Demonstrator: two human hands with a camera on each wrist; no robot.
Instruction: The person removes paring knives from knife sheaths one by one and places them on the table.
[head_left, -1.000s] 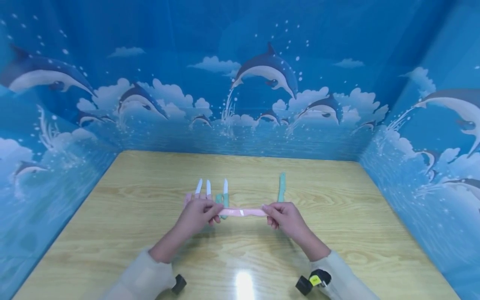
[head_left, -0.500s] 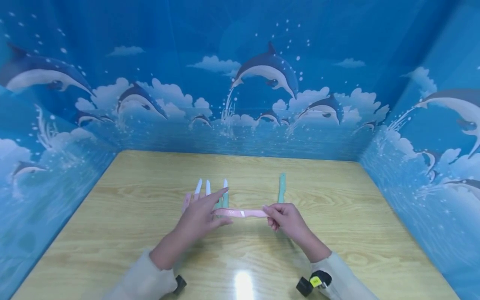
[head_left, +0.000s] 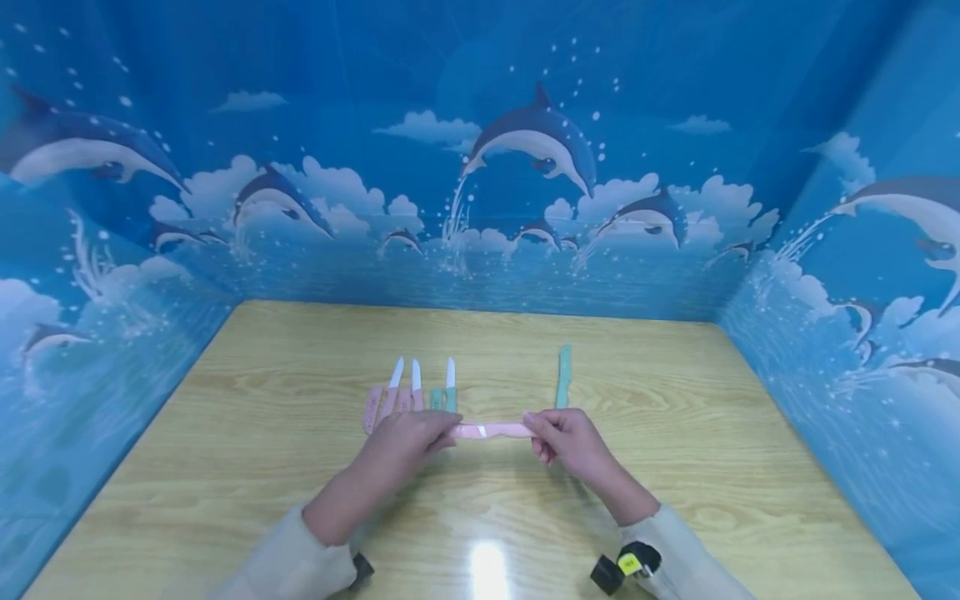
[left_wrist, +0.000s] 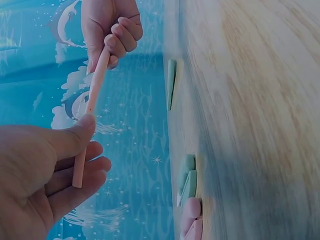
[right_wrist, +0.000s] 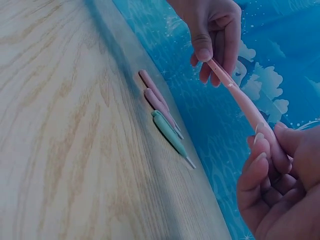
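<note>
In the head view, the left hand [head_left: 405,437] covered one end of the pink knife [head_left: 495,431] and the lower ends of the nearby row; the marks on the knife were too small to read. The left hand pinched that end between thumb and fingers, and the right hand [head_left: 572,437] pinched the other, so the knife hung level above the table [head_left: 510,508]. The knife looked smooth and slim, gently wavy, with a white patch near its middle. Beyond the left hand lay flat pink covers [head_left: 371,407], pink knives [head_left: 417,375] with white pointed blades, a green cover [head_left: 436,398] and a green knife [head_left: 451,379]. Another green knife [head_left: 563,377] lay well apart, its lower end behind the right hand. Streaked wood grain reached back to the dolphin curtain [head_left: 480,275]; the frame cut off the table's near edge.
</note>
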